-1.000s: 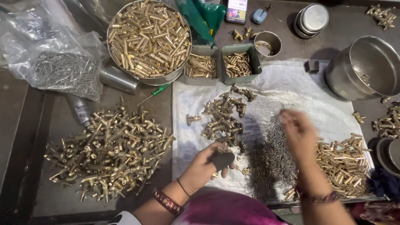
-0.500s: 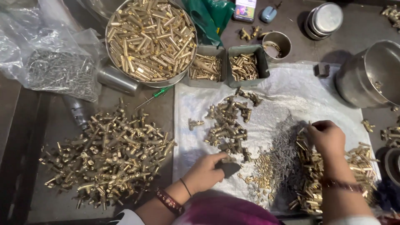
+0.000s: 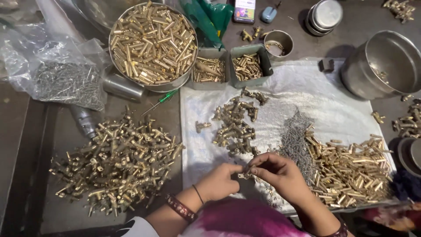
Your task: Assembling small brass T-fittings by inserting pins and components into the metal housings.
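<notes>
Left hand (image 3: 219, 182) and right hand (image 3: 280, 173) meet near centre over white cloth (image 3: 342, 109), fingertips pinched on small brass fitting (image 3: 242, 174). Pins (image 3: 294, 140) and brass tubes (image 3: 351, 169) heaped right, within reach; assembled pile (image 3: 116, 164) left.

At the lower middle of the frame, the left hand (image 3: 218, 183) wears a beaded reddish bracelet and thin dark band, above pink-and-white tie-dyed clothing.

Brass parts and containers on a worktable

A round pan (image 3: 153, 44) heaped with brass tubes sits beside two small trays (image 3: 228, 66); a loose brass pile (image 3: 116, 162) lies left, an empty steel pot (image 3: 382, 63) right.
</notes>
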